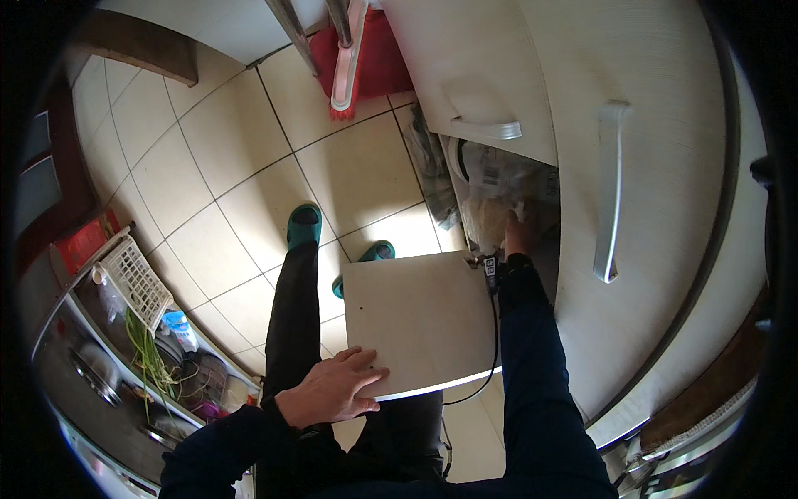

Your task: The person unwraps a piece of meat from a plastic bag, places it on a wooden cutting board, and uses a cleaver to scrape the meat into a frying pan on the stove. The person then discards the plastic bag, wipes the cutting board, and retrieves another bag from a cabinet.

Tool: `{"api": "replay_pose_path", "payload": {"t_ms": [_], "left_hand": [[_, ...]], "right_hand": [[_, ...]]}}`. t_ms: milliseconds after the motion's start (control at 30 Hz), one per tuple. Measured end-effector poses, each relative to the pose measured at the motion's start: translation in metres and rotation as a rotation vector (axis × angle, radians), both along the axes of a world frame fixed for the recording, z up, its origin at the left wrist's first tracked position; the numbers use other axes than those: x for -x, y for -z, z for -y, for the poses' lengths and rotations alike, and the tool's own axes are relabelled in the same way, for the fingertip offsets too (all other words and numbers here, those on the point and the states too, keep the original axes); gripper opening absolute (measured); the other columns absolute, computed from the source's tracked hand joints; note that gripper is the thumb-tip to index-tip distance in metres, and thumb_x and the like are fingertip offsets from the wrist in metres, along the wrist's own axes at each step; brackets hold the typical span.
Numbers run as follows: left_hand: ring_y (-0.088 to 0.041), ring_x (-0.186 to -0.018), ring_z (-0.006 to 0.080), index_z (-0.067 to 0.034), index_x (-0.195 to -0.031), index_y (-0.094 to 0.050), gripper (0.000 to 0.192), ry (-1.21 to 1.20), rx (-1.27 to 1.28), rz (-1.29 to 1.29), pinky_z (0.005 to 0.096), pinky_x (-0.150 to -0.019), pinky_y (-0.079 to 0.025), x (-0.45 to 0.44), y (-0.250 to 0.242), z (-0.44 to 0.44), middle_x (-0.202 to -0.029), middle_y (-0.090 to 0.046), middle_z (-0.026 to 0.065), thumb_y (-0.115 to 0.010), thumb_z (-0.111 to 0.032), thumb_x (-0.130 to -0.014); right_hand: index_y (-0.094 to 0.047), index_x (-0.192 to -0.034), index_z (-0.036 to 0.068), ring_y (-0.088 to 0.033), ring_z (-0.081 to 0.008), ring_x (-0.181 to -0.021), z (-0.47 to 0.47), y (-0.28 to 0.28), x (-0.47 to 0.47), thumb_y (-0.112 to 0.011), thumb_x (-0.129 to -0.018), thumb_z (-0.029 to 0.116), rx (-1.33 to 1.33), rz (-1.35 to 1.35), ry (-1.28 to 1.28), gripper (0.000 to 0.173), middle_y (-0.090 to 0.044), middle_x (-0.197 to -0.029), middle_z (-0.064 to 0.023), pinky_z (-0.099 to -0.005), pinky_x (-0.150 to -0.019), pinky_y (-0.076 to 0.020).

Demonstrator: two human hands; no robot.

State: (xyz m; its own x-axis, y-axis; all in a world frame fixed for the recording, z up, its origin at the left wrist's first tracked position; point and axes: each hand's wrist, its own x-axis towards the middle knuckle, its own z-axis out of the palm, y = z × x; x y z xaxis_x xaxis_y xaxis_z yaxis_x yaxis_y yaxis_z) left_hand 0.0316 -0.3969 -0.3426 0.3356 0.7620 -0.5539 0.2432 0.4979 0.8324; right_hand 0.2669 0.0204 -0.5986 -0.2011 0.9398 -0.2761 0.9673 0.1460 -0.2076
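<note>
An open cabinet door [418, 318], pale with a light wood-like finish, stands in front of me. My left hand [336, 382] rests on its outer corner, fingers spread on the panel. Reaching into the cabinet, my right hand [519, 234] is at a clear plastic bag [489, 221] with pale contents; shadow and the bag hide its fingertips, so its hold cannot be told. Behind that bag lies another plastic package [499, 165] bearing a printed code. A small device with a black cable [491, 271] is at my right wrist, by the door hinge.
Cabinet doors with metal handles [608, 193] rise at the right. A red broom [346, 81] and red dustpan [386, 56] stand on the tiled floor [249, 156]. At the lower left is a shelf with a white plastic basket [134, 280], green onions [149, 362] and pot lids.
</note>
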Motion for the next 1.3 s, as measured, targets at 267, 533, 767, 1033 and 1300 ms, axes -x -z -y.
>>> {"api": "replay_pose_path", "payload": {"t_ms": [267, 533, 767, 1033, 1300], "left_hand": [[-0.051, -0.133, 0.0423, -0.013, -0.127, -0.068, 0.057, -0.037, -0.023, -0.003, 0.0478, -0.100, -0.054, 0.004, 0.001, -0.006, -0.140, -0.053, 0.0180, -0.083, -0.042, -0.080], [-0.055, -0.130, 0.0399, -0.012, -0.126, -0.069, 0.056, -0.057, -0.050, -0.090, 0.0469, -0.097, -0.056, 0.002, -0.002, 0.001, -0.139, -0.054, 0.0190, -0.083, -0.041, -0.081], [-0.060, -0.124, 0.0371, -0.009, -0.125, -0.070, 0.055, -0.141, 0.015, -0.076, 0.0437, -0.102, -0.052, -0.002, -0.009, 0.005, -0.140, -0.055, 0.0212, -0.082, -0.040, -0.081], [-0.067, -0.108, 0.0321, -0.005, -0.127, -0.064, 0.061, -0.329, 0.175, -0.194, 0.0418, -0.090, -0.056, -0.009, -0.020, 0.013, -0.121, -0.064, 0.0186, -0.082, -0.041, -0.081], [-0.073, -0.083, 0.0210, 0.012, -0.141, -0.042, 0.079, -0.879, 0.652, 0.248, 0.0285, -0.069, -0.057, -0.013, -0.018, 0.009, -0.104, -0.073, 0.0189, -0.082, -0.026, -0.086]], "right_hand": [[-0.052, -0.140, -0.003, -0.047, -0.0426, -0.134, 0.000, -0.013, 0.018, -0.065, -0.093, 0.040, -0.018, 0.312, -0.056, 0.065, -0.051, -0.143, -0.0279, -0.0495, -0.111, -0.0378], [-0.052, -0.138, -0.002, -0.050, -0.0383, -0.128, 0.018, -0.046, 0.015, -0.058, -0.097, 0.032, -0.026, 0.009, 0.038, 0.053, -0.054, -0.139, -0.0230, -0.0479, -0.108, -0.0396], [-0.055, -0.128, -0.001, -0.057, -0.0313, -0.115, 0.061, -0.088, 0.023, -0.055, -0.097, 0.021, -0.044, -0.299, 0.308, 0.038, -0.060, -0.128, -0.0150, -0.0437, -0.098, -0.0450], [-0.057, -0.112, 0.001, -0.062, -0.0211, -0.084, 0.138, -0.158, 0.069, -0.064, -0.089, 0.009, 0.341, -0.552, 0.687, 0.026, -0.063, -0.099, -0.0095, -0.0375, -0.076, -0.0533], [-0.056, -0.105, -0.002, -0.063, -0.0208, -0.075, 0.201, -0.310, 0.136, -0.064, -0.093, 0.007, 0.744, -0.926, 0.819, 0.018, -0.063, -0.090, -0.0112, -0.0345, -0.060, -0.0531]]}}
